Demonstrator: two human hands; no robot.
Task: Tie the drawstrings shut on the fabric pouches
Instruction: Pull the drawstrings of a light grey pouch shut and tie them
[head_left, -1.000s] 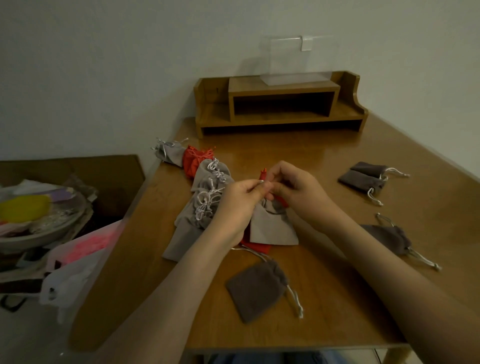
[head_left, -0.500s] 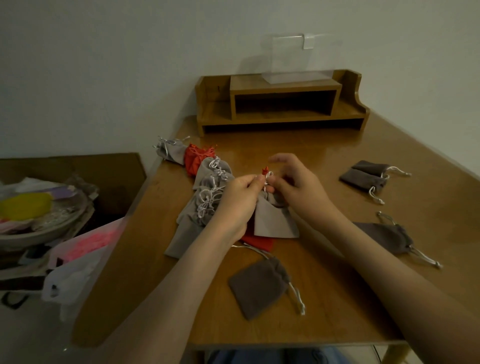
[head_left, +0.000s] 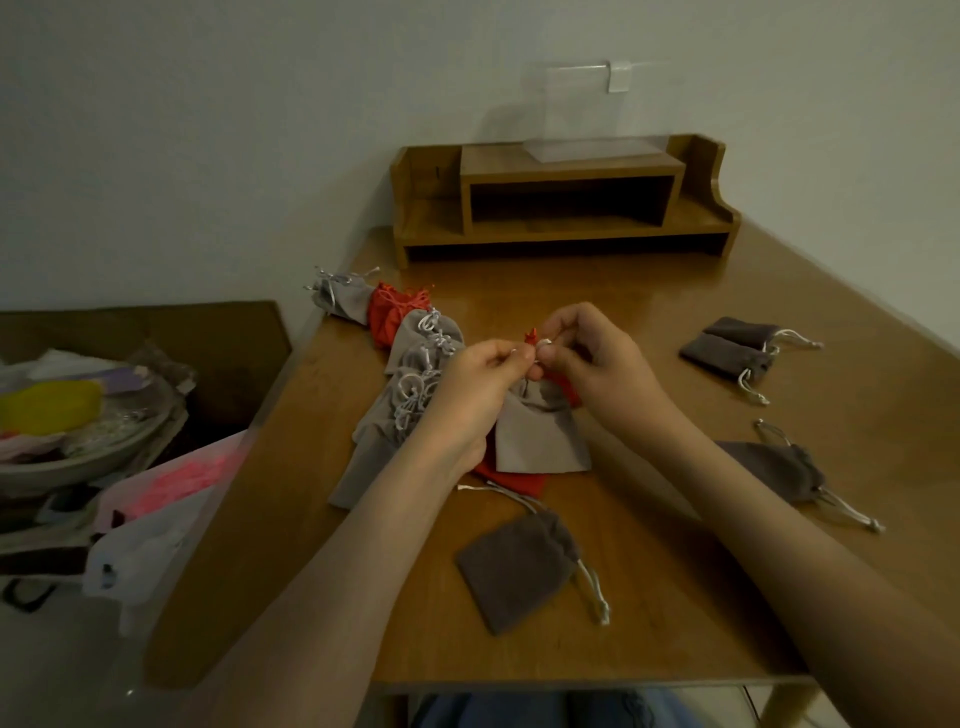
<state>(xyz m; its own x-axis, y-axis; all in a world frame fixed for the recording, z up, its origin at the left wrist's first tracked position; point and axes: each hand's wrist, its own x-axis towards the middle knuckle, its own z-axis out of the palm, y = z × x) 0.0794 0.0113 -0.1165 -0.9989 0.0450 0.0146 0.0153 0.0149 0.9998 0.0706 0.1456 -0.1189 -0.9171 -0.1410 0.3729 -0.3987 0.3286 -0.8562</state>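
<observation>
A light grey pouch (head_left: 540, 436) hangs from its silver drawstring over a red pouch (head_left: 511, 480) on the wooden table (head_left: 649, 322). My left hand (head_left: 475, 389) pinches one end of the drawstring (head_left: 543, 343) and my right hand (head_left: 597, 364) pinches the other; the fingertips meet above the pouch's gathered mouth. A heap of light grey and red pouches (head_left: 410, 374) lies to the left. Dark grey pouches lie near me (head_left: 514, 569), at the right (head_left: 774, 467) and at the far right (head_left: 732, 348).
A wooden desk shelf (head_left: 566, 202) stands at the back of the table with a clear plastic box (head_left: 587, 114) on top. Left of the table sit a bowl of clutter (head_left: 67, 426) and plastic bags (head_left: 156, 514).
Both hands have lifted a little with the drawstring ends, and the fingertips have closed together above the pouch. The pouch's mouth looks more gathered.
</observation>
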